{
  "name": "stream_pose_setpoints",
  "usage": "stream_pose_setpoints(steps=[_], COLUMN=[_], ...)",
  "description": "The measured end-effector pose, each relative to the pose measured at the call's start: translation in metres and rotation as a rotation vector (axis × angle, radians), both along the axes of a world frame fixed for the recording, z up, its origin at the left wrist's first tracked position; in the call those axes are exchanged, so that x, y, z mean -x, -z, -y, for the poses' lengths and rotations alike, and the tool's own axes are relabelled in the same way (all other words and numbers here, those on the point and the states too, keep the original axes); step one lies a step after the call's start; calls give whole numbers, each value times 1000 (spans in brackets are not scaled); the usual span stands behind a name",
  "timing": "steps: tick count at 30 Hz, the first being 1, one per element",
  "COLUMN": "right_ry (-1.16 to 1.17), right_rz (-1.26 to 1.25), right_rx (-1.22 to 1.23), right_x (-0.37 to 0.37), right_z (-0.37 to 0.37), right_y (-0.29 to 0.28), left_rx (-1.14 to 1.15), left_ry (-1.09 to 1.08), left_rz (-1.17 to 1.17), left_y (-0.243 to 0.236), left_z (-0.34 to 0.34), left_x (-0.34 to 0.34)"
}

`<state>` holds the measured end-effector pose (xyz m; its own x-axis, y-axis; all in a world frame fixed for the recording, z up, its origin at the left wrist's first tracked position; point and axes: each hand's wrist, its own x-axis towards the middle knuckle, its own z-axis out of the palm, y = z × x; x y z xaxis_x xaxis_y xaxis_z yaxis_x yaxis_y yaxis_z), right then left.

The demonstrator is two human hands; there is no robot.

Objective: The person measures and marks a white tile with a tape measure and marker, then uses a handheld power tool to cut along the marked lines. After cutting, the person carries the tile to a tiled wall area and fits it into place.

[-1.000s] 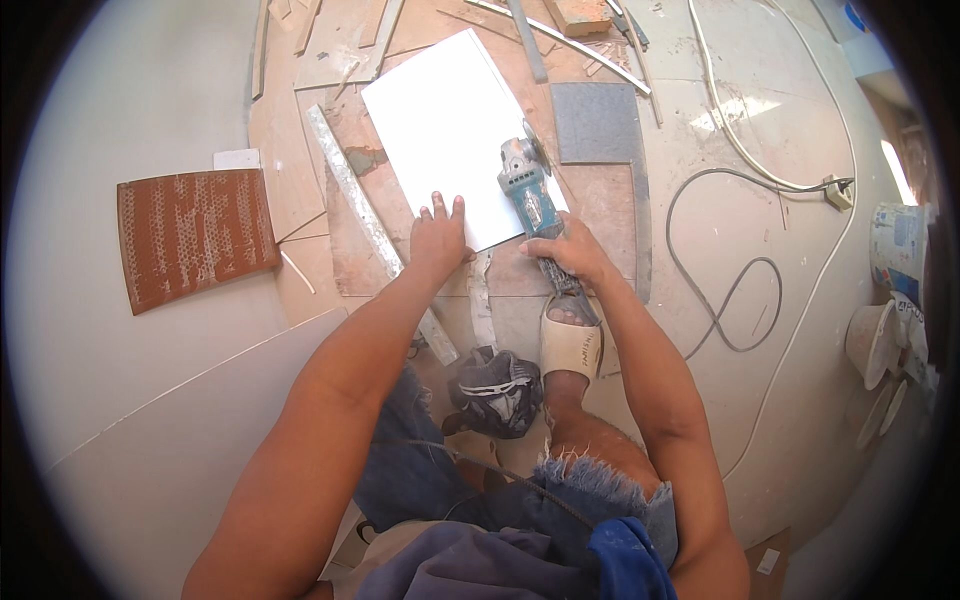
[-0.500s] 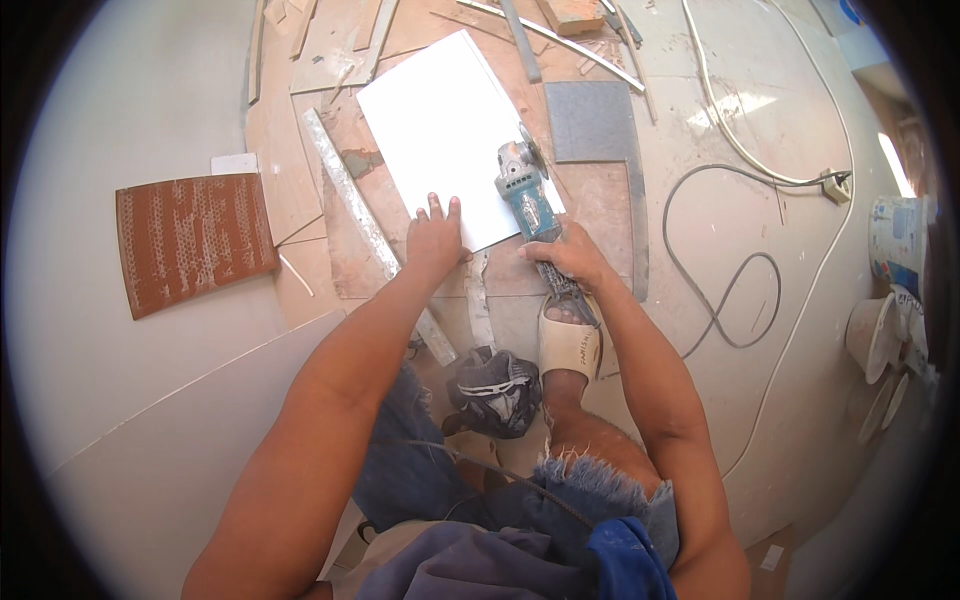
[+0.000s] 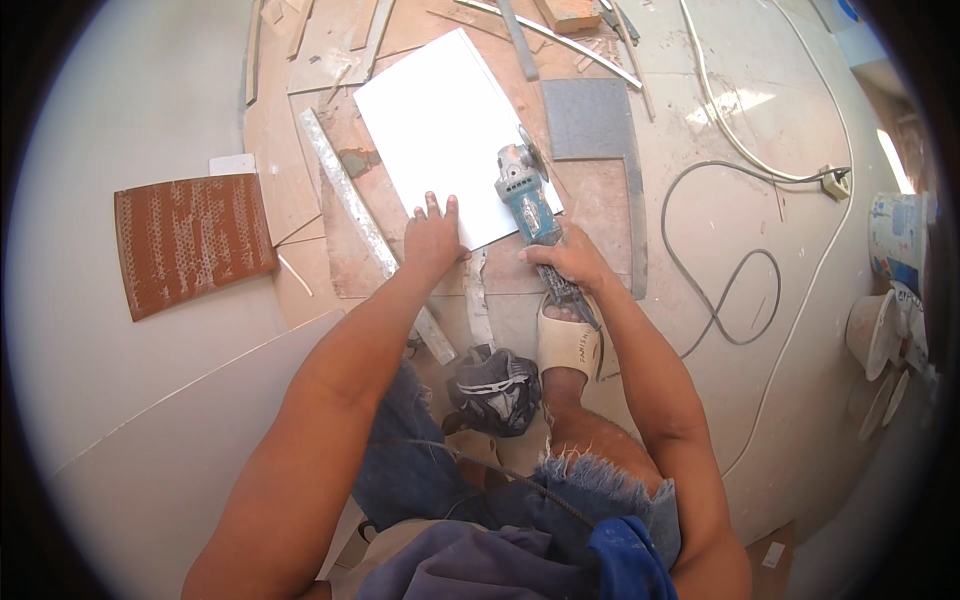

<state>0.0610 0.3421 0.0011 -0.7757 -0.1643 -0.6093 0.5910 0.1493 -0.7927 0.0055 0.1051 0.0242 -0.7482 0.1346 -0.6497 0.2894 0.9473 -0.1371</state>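
My left hand (image 3: 432,240) lies on the lower left of a white tile (image 3: 425,120), fingers spread, thumb at its near edge. My right hand (image 3: 568,255) grips the body of a teal angle grinder (image 3: 530,210), whose disc head rests over the tile's right edge. A whitish straight bar (image 3: 345,175) lies left of the tile, and a grey square piece (image 3: 585,115) to its right. My sandalled foot (image 3: 565,340) is just below the grinder's handle, beside a dark crumpled bundle (image 3: 493,390).
A brown patterned tile (image 3: 190,240) lies at the left; strips and offcuts (image 3: 520,40) at the top. Grey cable (image 3: 720,260) and white cord (image 3: 715,100) run to a socket block (image 3: 835,185) on the right, near buckets (image 3: 890,240). A large pale board (image 3: 190,410) is at lower left.
The view has shifted very slightly, so the floor items sit a little further left. My hands keep the same grips on the tile and grinder; nothing else has visibly moved.
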Motion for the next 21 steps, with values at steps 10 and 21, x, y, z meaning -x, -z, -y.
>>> stream_pose_setpoints(steps=[10,21], right_ry=[-29,-28], right_rz=[14,13], right_rx=[17,26], right_x=[-1,-6], right_z=[-3,-5], right_y=[-7,-13], left_rx=[-28,-9], left_ry=[-4,-6], left_rz=[-5,18], left_y=[1,-1], left_z=[1,-2], left_x=[1,3])
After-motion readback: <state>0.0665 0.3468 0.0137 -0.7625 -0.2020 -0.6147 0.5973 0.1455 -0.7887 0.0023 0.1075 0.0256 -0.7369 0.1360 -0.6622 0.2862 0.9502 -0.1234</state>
